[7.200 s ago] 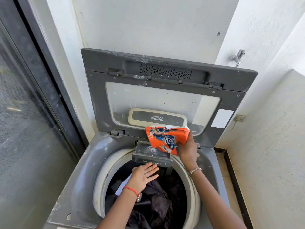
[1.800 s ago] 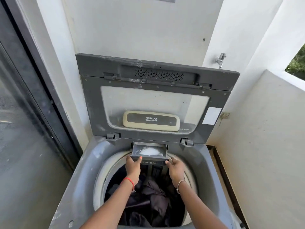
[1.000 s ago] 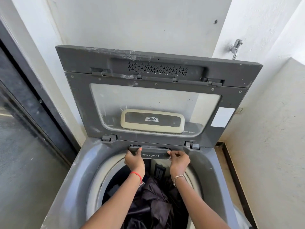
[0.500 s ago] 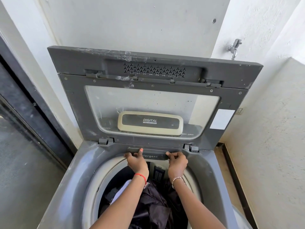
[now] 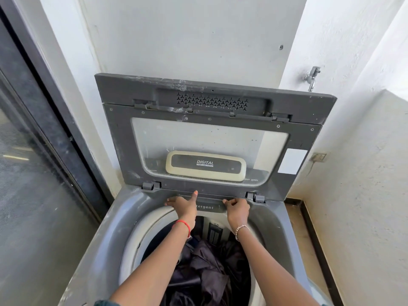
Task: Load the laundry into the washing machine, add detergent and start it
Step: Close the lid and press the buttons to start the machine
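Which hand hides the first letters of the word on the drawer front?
The left hand, with the red thread on its wrist: it covers the start of the label. The right hand sits past its end.

Grey top-loading washing machine (image 5: 106, 228) — lid (image 5: 212, 138) propped upright, dark laundry (image 5: 205, 272) heaped inside — detergent drawer (image 5: 207, 207) pushed in at the back.
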Demonstrator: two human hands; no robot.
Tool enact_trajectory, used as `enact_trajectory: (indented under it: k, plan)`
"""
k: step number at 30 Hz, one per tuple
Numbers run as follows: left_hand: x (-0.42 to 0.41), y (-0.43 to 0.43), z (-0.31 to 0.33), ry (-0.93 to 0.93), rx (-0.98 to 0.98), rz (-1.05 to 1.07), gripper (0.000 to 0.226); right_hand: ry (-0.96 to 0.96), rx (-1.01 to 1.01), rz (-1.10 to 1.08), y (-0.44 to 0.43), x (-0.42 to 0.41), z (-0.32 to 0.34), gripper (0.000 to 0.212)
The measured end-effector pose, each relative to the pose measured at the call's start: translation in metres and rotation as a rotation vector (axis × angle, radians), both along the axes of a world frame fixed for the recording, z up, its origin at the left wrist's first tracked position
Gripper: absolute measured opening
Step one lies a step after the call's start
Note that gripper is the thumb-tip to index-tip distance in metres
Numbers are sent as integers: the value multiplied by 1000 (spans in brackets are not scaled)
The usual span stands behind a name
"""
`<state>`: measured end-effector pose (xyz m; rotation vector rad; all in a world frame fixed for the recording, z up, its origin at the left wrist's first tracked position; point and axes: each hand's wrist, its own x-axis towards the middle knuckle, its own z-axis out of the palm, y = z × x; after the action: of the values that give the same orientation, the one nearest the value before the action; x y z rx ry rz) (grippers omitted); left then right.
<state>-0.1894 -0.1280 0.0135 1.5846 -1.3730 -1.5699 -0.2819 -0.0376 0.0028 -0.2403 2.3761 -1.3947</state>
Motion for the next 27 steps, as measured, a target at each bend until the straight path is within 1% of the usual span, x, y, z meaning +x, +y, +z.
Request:
enact_trajectory:
  k: [1, 3, 5, 8, 11, 13, 15, 17, 20, 22, 24, 26, 27]
  plan:
    - [1, 6, 11, 10, -64, 3, 96, 18, -14, 23, 0, 1, 4, 29]
    - [2, 16, 27, 56, -211, 16, 98, 89, -54, 69, 0, 4, 17, 19]
    - [3, 21, 42, 83, -384, 17, 97, 201, -129, 114, 1, 6, 35, 16]
    - [2, 17, 62, 113, -709, -35, 97, 390, -304, 151, 1, 9, 76, 12]
    - [-2, 7, 104, 149, -985, -103, 92, 554, -460, 151, -4, 11, 127, 14]
    - [-6, -3, 135, 124, -1131, -154, 88, 702, -562, 157, -9, 10, 162, 13]
    - [-10, -15, 166, 56, -1280, -210, 86, 866, -607, 181, -16, 6, 192, 12]
    - [-12, -26, 191, -76, -1426, -254, 85, 970, -563, 211, -22, -2, 215, 17]
    - [-16, -42, 216, -306, -1541, -315, 85, 1056, -382, 266, -29, -14, 240, 32]
    - [-18, -51, 221, -431, -1558, -368, 86, 1079, -249, 309, -32, -21, 247, 41]
    - [-19, -57, 220, -538, -1548, -412, 87, 1095, -109, 338, -35, -27, 248, 44]
    - [-19, -59, 216, -597, -1529, -432, 84, 1111, 10, 358, -37, -29, 247, 46]
    - [-19, -59, 215, -602, -1529, -427, 82, 1110, 33, 360, -37, -30, 247, 46]
